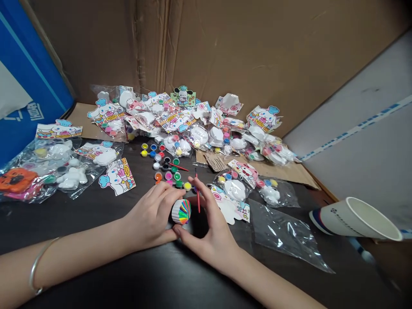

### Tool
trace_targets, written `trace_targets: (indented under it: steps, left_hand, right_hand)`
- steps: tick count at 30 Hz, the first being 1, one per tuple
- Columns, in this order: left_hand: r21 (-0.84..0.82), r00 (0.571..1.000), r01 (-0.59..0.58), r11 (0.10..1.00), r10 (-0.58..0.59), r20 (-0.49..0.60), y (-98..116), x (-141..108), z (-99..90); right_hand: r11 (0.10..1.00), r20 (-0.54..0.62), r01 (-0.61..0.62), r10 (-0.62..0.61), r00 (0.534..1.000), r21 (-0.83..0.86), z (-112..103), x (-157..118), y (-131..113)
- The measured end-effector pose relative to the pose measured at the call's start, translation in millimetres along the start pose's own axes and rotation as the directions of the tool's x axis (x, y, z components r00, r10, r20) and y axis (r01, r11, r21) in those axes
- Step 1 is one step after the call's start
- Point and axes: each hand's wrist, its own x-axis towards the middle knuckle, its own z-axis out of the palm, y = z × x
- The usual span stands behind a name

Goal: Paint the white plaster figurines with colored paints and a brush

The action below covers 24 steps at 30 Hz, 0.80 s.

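Rainbow-striped figurine (181,211) — left hand (149,216) grips it; right hand (206,231) holds paintbrush (198,196).

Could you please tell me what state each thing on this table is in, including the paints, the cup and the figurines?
left hand: closed against the figurine's side
rainbow-striped figurine: painted in bright stripes, white ribbed part unpainted
right hand: holding the brush, fingers around the figurine
red paintbrush: held upright
paint pots: open, colours showing
second red brush: lying among the pots
bagged figurines: white, unpainted, in clear bags
paper cup: lying on its side
clear plastic bag: lying flat
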Motion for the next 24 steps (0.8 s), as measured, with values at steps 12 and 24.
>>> trace_targets:
  steps: [12,24]
  left_hand:
    - [0.037,0.996,-0.057,0.998,0.059,-0.061,4,3,-1.2]
    - [-0.039,0.990,-0.052,0.998,0.047,-0.132,8,3,-5.1]
  right_hand:
    - [0.912,-0.001,-0.114,0.125,0.992,0.395,-4,4,-1]
    - [0.670,0.242,-0.267,0.133,0.961,0.693,-12,9,-6]
